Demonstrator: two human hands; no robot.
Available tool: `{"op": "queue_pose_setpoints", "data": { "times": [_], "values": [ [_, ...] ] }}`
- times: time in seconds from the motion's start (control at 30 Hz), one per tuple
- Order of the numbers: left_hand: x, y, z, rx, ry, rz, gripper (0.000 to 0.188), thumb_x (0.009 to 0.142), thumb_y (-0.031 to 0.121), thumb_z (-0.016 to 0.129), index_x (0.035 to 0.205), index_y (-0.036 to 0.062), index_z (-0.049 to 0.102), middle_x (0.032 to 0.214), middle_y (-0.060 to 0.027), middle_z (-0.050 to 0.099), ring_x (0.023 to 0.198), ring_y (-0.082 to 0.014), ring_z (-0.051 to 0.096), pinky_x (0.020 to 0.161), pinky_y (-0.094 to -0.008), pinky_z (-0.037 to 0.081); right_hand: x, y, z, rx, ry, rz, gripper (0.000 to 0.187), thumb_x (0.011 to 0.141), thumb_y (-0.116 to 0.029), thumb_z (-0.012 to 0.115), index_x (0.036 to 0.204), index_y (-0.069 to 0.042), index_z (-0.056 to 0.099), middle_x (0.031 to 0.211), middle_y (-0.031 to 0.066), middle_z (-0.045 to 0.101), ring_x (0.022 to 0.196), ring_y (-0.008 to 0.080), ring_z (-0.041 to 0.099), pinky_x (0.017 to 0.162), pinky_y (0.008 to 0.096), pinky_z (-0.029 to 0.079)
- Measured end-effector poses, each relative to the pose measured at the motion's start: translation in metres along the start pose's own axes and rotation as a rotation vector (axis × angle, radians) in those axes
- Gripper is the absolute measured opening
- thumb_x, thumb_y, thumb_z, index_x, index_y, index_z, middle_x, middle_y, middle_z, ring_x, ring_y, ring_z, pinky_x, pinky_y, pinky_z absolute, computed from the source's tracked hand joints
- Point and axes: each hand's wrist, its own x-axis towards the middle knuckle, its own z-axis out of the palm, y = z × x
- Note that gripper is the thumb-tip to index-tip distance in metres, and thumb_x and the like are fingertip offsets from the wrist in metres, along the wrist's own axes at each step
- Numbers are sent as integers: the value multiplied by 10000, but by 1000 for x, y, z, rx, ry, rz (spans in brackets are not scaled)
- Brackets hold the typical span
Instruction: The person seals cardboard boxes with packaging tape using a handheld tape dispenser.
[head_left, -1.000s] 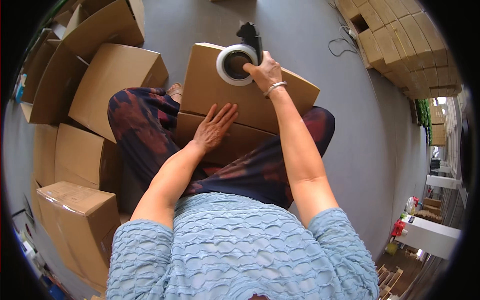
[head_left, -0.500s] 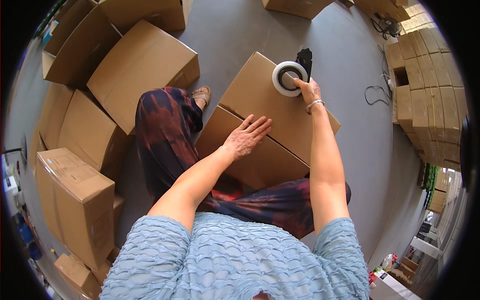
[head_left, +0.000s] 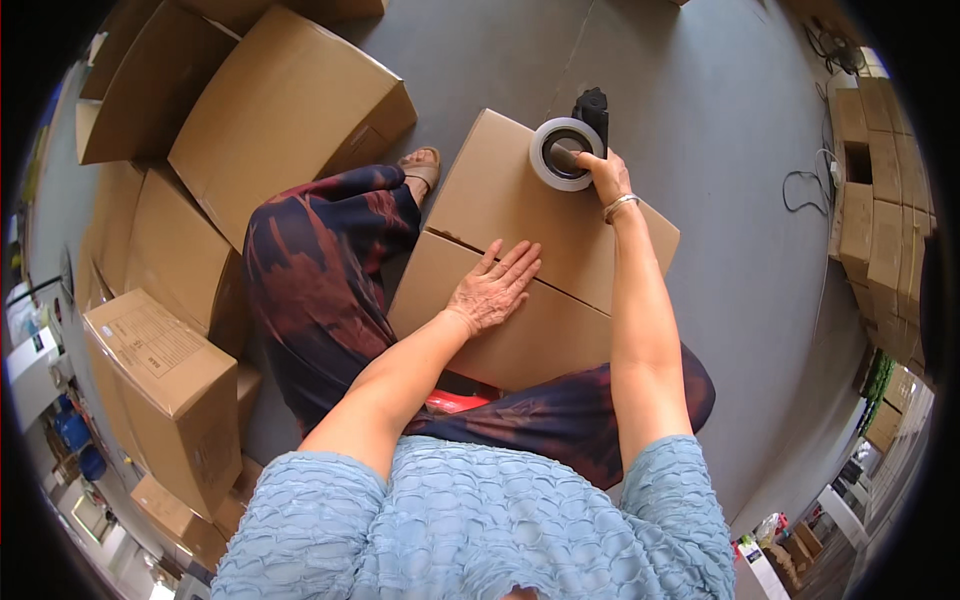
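Tape dispenser (head_left: 585, 128) is over the far edge of the carton (head_left: 510, 190), contact unclear, right hand (head_left: 608, 175) closed round its black frame (head_left: 603, 128); judged rigid, fairly light, best held there. Its head (head_left: 592, 103) points away from the person, long axis roughly fore-and-aft. Left hand (head_left: 492, 292) lies flat across the seam (head_left: 572, 297); carton judged stiff-walled, springy on top.

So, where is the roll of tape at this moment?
In the head view, the roll of tape is just right of centre in the upper half, in the person's right hand, over the far edge of the cardboard box.
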Motion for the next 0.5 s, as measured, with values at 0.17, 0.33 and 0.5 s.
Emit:
{"op": "queue_pose_setpoints", "data": {
  "times": [0.17,0.33,0.5],
  "values": [
    [-11,4,2,10,88,62,589,945,334,584,1466,73,498,1639,-89,316,1538,-231,237,1260,-506,118,-51,-28,-7,-21,110,-5,539,758,-408,688,1087,19,668,1029,231,718,1017,384,667,916,412,490],
    [-34,12,-5,90,109,104,612,932,359,603,1465,77,497,1645,-82,306,1545,-226,219,1258,-517,111,-105,-55,-2,-95,260,-58,547,734,-372,699,1109,24,655,1054,272,711,1032,411,671,942,437,499],
    [-43,20,-5,99,121,142,608,941,361,598,1474,91,482,1655,-71,281,1553,-221,189,1257,-525,95,-138,-66,-7,-70,320,-137,538,720,-357,708,1084,34,645,1037,282,706,1020,427,666,934,447,509]
  ]
}}
